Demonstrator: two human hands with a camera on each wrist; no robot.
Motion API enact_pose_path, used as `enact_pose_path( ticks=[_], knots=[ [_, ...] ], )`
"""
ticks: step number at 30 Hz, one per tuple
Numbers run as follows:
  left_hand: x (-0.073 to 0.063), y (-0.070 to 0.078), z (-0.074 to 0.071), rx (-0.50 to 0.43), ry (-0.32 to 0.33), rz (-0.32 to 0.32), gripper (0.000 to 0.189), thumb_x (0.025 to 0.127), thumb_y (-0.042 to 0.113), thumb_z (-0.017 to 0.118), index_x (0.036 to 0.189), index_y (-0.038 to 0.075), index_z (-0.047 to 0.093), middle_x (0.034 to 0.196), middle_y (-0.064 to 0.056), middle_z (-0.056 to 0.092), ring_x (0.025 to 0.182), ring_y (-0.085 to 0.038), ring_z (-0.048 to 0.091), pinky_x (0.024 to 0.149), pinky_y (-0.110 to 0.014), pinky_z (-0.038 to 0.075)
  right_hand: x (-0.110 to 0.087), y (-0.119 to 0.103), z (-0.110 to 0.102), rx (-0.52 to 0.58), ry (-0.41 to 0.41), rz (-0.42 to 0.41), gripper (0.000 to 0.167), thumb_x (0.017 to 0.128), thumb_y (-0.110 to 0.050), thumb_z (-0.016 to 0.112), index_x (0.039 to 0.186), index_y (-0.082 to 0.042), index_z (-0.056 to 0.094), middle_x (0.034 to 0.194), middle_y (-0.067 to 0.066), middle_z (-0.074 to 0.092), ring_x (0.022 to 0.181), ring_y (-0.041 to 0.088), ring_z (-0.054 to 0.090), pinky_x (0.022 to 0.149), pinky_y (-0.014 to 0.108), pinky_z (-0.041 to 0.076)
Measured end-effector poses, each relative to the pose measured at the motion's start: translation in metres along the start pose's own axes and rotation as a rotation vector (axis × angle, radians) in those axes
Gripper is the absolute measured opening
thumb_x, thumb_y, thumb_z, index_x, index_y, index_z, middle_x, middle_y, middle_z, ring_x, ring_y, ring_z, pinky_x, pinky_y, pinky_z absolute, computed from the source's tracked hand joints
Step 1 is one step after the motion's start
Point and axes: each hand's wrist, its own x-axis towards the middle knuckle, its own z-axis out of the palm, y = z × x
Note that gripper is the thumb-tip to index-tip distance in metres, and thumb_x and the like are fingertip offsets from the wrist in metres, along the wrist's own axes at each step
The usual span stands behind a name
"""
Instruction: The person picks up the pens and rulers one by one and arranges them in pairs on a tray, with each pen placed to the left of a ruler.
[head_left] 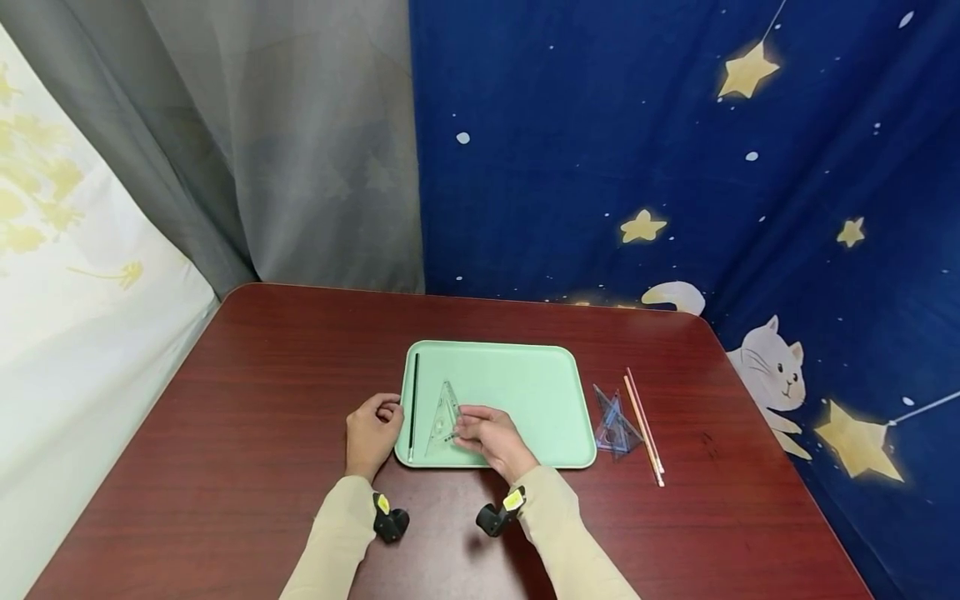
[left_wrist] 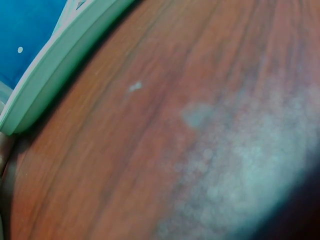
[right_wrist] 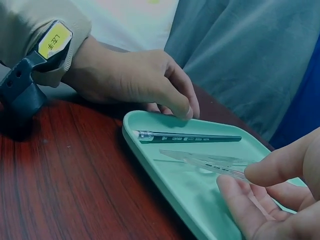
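My right hand [head_left: 491, 437] pinches a clear set square [head_left: 444, 417] between thumb and fingers, over the left half of a pale green tray [head_left: 517, 375]. In the right wrist view the set square [right_wrist: 215, 164] looks tilted; whether its far part touches the tray cannot be told. A dark pencil [head_left: 414, 400] with a silver-coloured end lies along the tray's left side. At the tray's left rim, my left hand [head_left: 372, 437] rests with loosely bent fingers, the thumb close against the rim in the right wrist view. The left wrist view mostly shows tabletop.
On the dark red table [head_left: 285, 358], right of the tray, lies a small pile of bluish clear set squares [head_left: 617, 429]. Beside it are two slim light-coloured pencils or sticks [head_left: 643, 425]. Curtains [head_left: 562, 167] hang behind the table's far edge.
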Motion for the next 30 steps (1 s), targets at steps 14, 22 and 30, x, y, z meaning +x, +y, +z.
enact_pose_path(
  ticks=[14, 22, 30],
  knots=[
    [0.001, 0.005, -0.002, 0.009, -0.049, -0.052, 0.012, 0.082, 0.004, 0.064, 0.091, 0.006, 0.072, 0.072, -0.004, 0.065, 0.061, -0.004, 0.052, 0.06, -0.017, 0.043, 0.01, 0.002, 0.009, -0.014, 0.04, 0.001, 0.045, 0.084, 0.015, 0.054, 0.129, 0.012, 0.049, 0.115, 0.024, 0.059, 0.085, 0.014, 0.064, 0.081, 0.03, 0.055],
    [0.0, 0.003, -0.001, 0.021, -0.03, -0.045, 0.011, 0.082, 0.006, 0.064, 0.089, 0.007, 0.072, 0.071, -0.002, 0.064, 0.061, -0.006, 0.052, 0.059, -0.017, 0.043, 0.013, 0.003, 0.015, -0.046, 0.034, -0.006, 0.044, 0.084, 0.015, 0.054, 0.128, 0.012, 0.05, 0.11, 0.02, 0.059, 0.086, 0.015, 0.064, 0.081, 0.031, 0.055],
    [0.001, 0.002, -0.001, 0.027, -0.029, -0.036, 0.011, 0.082, 0.006, 0.064, 0.09, 0.007, 0.072, 0.071, -0.002, 0.064, 0.061, -0.005, 0.052, 0.059, -0.015, 0.042, 0.014, 0.003, 0.016, -0.106, 0.039, -0.034, 0.051, 0.078, 0.016, 0.058, 0.128, 0.012, 0.05, 0.097, 0.01, 0.056, 0.083, 0.011, 0.06, 0.076, 0.025, 0.054]
  ],
)
